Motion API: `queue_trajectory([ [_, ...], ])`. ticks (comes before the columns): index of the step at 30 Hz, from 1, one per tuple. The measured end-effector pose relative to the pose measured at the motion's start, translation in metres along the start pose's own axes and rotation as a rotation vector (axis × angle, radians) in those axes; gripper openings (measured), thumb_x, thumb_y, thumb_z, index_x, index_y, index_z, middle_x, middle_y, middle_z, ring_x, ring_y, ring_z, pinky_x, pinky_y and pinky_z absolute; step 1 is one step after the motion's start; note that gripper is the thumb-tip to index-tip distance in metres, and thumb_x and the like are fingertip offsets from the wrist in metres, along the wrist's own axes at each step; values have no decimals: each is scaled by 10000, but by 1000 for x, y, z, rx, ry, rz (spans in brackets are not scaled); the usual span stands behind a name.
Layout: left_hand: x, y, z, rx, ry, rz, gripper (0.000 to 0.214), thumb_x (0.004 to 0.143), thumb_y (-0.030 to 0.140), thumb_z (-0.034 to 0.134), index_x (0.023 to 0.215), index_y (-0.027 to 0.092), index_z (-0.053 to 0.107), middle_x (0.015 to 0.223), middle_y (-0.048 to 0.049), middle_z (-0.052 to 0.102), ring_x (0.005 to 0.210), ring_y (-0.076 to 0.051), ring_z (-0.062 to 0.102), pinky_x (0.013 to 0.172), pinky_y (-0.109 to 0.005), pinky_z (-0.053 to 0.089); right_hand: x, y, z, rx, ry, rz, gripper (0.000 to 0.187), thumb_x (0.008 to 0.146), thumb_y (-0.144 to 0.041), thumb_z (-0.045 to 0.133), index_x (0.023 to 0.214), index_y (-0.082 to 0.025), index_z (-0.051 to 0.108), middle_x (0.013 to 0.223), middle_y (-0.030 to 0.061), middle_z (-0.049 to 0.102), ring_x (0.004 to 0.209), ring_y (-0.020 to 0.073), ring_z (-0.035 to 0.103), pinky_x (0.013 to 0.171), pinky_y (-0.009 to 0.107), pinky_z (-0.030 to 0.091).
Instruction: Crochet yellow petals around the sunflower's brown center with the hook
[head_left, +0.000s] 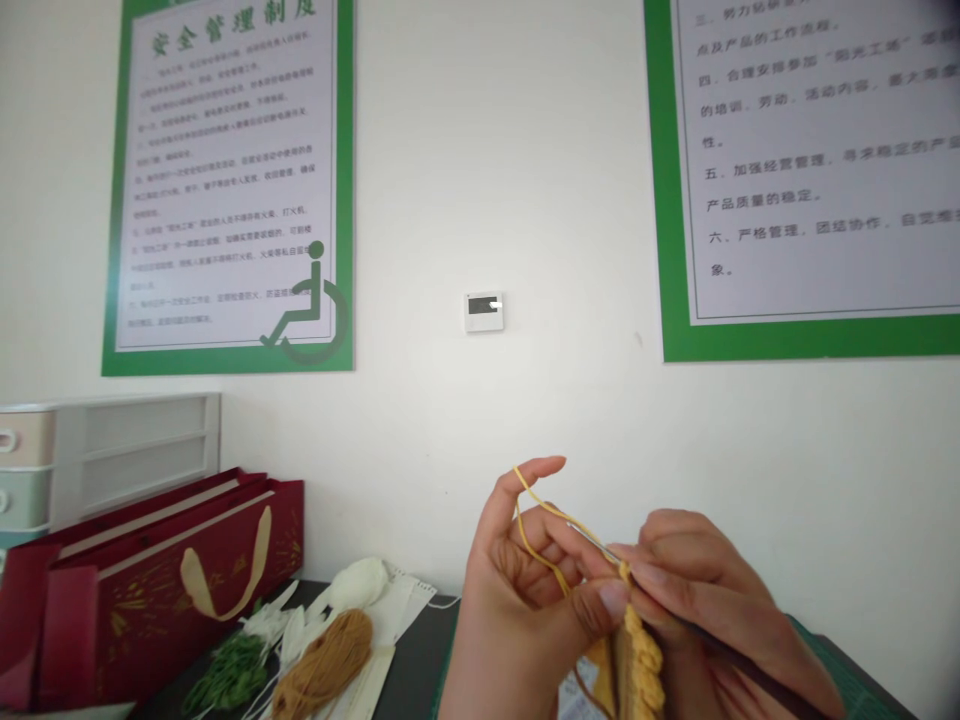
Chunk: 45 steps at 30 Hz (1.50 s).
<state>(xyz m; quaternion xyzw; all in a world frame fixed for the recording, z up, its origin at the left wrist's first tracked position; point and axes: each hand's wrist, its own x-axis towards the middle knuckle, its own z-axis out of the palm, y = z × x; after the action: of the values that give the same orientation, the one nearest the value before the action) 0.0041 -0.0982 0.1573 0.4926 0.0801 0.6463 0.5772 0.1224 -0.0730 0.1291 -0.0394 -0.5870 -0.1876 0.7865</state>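
Gift bag (172, 600) and yarn skein (322, 655) block the left hand (525, 590).

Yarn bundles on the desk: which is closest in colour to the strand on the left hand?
The ochre skein, the only yellowish one; beside it lie a green bundle and a white ball.

1. White wall (555, 180) in soft, even light
2. Two green-framed posters of Chinese text, left poster (225, 190) and right poster (802, 170), high on the wall
3. Green wheelchair sign (309, 305) over the left poster's lower corner
4. Small white wall panel (484, 311) between them
5. Pale plastic drawers (112, 460) at far left, behind a red bag (180, 590)
6. Dark surface (420, 655) below the wall
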Motion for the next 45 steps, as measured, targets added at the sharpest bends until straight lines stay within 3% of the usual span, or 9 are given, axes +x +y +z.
queue_trajectory([
  [5,-3,0,2,4,34,35,862,681,131,914,1418,252,484,766,24,681,674,-108,632,666,-218,503,7,2,-4,-54,-94,-68,307,795,37,656,1010,-165,740,885,49,762,769,191,664,596,357,565],
  [9,-8,2,4,126,104,93,895,705,140,896,1457,276,429,760,13,703,683,-137,652,690,-254,514,10,-2,-2,-94,-62,-87,296,764,84,632,949,-131,717,883,48,729,793,176,627,616,340,549],
  [16,-16,1,15,349,232,272,895,754,132,841,1493,287,360,730,17,728,713,-179,674,758,-312,526,16,-5,-7,-186,-188,-176,285,777,60,669,984,-132,715,920,55,731,812,164,628,658,322,574],
  [22,-18,-6,26,431,339,421,839,770,56,781,1462,286,365,709,43,732,710,-159,656,776,-289,531,6,-4,0,-32,-90,-20,224,861,-7,635,1005,-160,711,920,59,700,830,186,648,650,337,561],
  [28,-10,-1,19,206,297,261,936,689,64,809,1484,198,333,625,51,704,641,-127,615,680,-228,521,-11,-6,6,127,-35,295,149,916,-114,627,999,-220,690,951,48,627,887,185,631,664,311,531],
  [33,-7,0,12,157,259,199,995,638,77,849,1487,149,334,616,40,704,616,-131,603,652,-237,519,-12,-4,14,174,50,196,195,906,-88,623,1021,-234,683,944,43,613,866,205,615,665,360,508],
  [38,-13,-4,22,309,296,350,984,738,57,789,1535,272,255,638,61,707,631,-139,627,686,-250,519,-14,-4,8,105,9,167,311,833,6,609,1058,-195,683,946,50,643,864,199,614,662,355,516],
  [41,-16,-4,26,371,277,420,1030,767,23,763,1554,378,201,644,76,709,636,-144,627,694,-264,512,-11,-6,2,112,26,228,275,852,-10,599,1035,-198,683,920,50,652,843,189,618,645,334,512],
  [45,-12,1,18,285,240,289,1096,735,44,797,1569,373,166,625,67,705,614,-146,622,680,-277,520,-8,-4,1,285,-58,378,151,919,-129,621,995,-240,690,895,43,642,814,191,630,631,329,510],
])
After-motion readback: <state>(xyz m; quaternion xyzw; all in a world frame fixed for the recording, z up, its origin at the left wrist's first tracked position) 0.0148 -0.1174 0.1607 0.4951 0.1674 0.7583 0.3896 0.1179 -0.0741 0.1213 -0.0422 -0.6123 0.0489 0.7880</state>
